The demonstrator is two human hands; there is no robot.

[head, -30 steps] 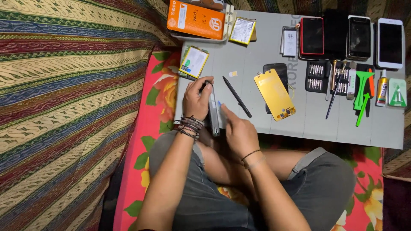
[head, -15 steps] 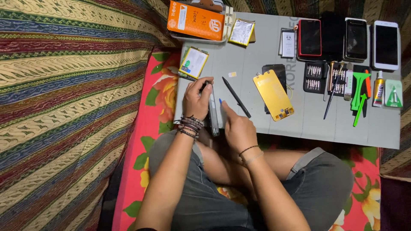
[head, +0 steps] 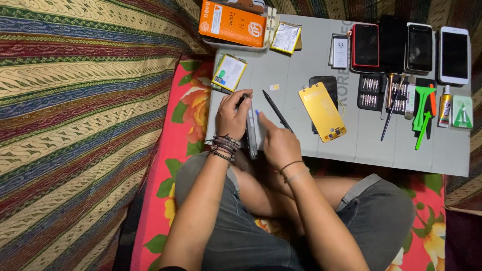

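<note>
The left hand grips a phone stood on its long edge at the near left of the grey surface, fingers wrapped over its far end. The right hand presses against the phone's other side, its fingers closed on something small with a blue tip, too small to tell what; it sits at the seam of the phone. Judging from this, the phone is being pried open or worked along its edge, and the job looks to be in its middle: parts already lie out, and nothing near the hands looks reassembled.

Just beyond the right hand lies a thin black pry tool, and right of it a yellow back cover resting partly on a dark phone panel. Further right stands an open black bit case with rows of small metal bits in its slots, then green plastic pry tools, a small glue tube and a green packet.

Beyond the left hand is a flat battery pack. At the far edge an orange box sits in a pale tray; whatever else the tray holds is hidden. To the far right is a row of phones.
</note>
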